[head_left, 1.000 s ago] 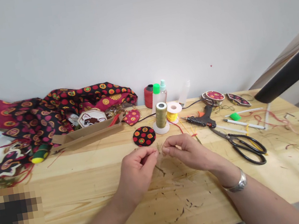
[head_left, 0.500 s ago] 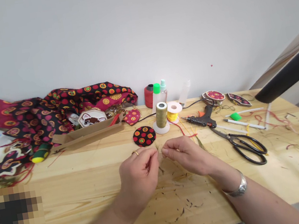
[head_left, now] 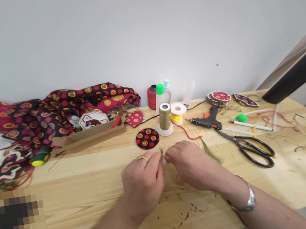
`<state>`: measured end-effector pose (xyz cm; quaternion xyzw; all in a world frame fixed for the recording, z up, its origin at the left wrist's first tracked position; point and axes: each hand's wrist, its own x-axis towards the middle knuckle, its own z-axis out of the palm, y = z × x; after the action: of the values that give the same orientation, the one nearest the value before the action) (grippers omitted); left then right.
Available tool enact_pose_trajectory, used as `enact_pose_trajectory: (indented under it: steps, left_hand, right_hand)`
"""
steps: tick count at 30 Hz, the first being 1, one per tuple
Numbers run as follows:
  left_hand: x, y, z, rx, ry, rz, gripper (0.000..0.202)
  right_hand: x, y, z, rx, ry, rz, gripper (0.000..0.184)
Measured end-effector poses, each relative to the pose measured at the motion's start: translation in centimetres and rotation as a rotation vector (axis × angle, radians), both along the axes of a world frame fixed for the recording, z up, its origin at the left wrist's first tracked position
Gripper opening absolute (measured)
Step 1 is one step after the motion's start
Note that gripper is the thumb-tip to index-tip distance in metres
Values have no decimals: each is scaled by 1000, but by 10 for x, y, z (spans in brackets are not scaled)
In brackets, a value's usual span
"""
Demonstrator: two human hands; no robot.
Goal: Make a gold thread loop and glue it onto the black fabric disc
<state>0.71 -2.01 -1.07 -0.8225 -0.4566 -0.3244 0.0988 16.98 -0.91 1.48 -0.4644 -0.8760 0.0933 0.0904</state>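
My left hand (head_left: 143,182), with a ring on one finger, is closed in a pinch on a small bundle of olive threads (head_left: 161,150). A short tuft of it sticks up between the fingertips. My right hand (head_left: 191,164), with a silver bracelet at the wrist, pinches the same threads from the other side, the fingertips almost meeting the left ones. Most of the bundle is hidden by the fingers. Just beyond lies a round black patterned fabric disc (head_left: 147,138). An olive thread spool (head_left: 165,117) stands behind it. An olive tassel (head_left: 211,152) lies beside my right hand.
Black-handled scissors (head_left: 253,149) and a glue gun (head_left: 206,121) lie to the right. A yellow cord spool (head_left: 178,113) and bottles (head_left: 161,98) stand at the back. Patterned cloth (head_left: 62,109) and a cardboard tray (head_left: 89,137) sit left. A black lamp (head_left: 294,72) juts in from the right.
My right hand has turned over, its back now more upward, and has shifted slightly left toward my left hand. The thread tuft shows more clearly between the fingertips. My left hand has hardly moved.
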Motion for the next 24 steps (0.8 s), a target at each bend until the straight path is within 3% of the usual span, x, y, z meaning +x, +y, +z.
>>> enact_pose_trajectory:
  steps: [24]
  left_hand:
    - [1,0,2,-3,55,-33,15]
  right_hand:
    - [-4,-2,2,197,-174,102,11]
